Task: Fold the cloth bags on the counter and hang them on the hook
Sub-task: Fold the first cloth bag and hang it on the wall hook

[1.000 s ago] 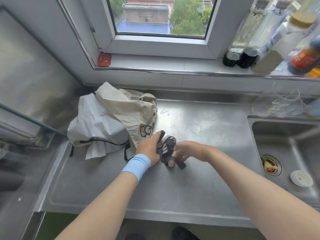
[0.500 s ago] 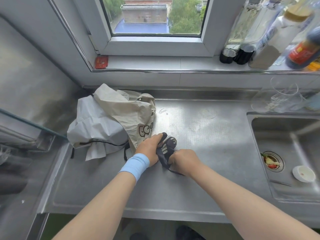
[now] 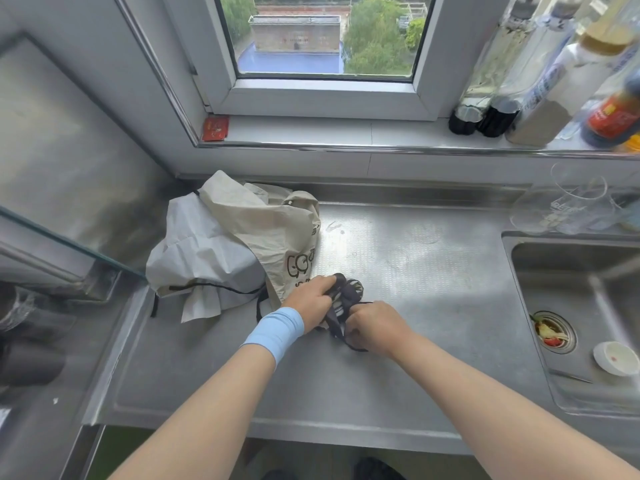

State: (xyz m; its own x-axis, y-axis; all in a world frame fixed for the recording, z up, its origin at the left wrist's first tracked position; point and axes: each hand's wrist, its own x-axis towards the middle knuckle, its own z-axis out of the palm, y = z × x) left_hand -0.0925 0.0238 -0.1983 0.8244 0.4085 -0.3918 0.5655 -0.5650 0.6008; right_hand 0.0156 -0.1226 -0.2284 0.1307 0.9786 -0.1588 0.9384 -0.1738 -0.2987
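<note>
**Both hands closed on a rolled dark bag at the front of a steel bench**

The bench (image 3: 415, 271) is brushed stainless steel, with a fine dimpled pattern across its middle and a raised lip along the front edge. At its rear left lie two loose cloth bags. The beige bag (image 3: 270, 230) is soft and creased, with dark printed lettering on its lower side, and it drapes over a paler white bag (image 3: 204, 258) that is crumpled into sharp folds and edged with a thin black cord.

Just in front of the beige bag sits the dark bag (image 3: 348, 292), bunched into a small tight roll of dark fabric with pale streaks showing between the folds. The left hand (image 3: 311, 299), with a light blue band (image 3: 275, 332) round its wrist, has its fingers curled over the roll's left side and grips it against the bench. The right hand (image 3: 375, 325) is closed just to the right and nearer the front edge, knuckles up, with its fingers pinching the bag's thin black strap (image 3: 356, 348), which loops out beneath the hand. The roll lies between the two hands, touching both.

To the right is a steel sink (image 3: 571, 271) with food scraps in its drain strainer (image 3: 554, 332) and a small white cup (image 3: 614, 356) beside it. Tall bottles (image 3: 540, 109) and a red packet (image 3: 215, 128) stand on the window sill.
</note>
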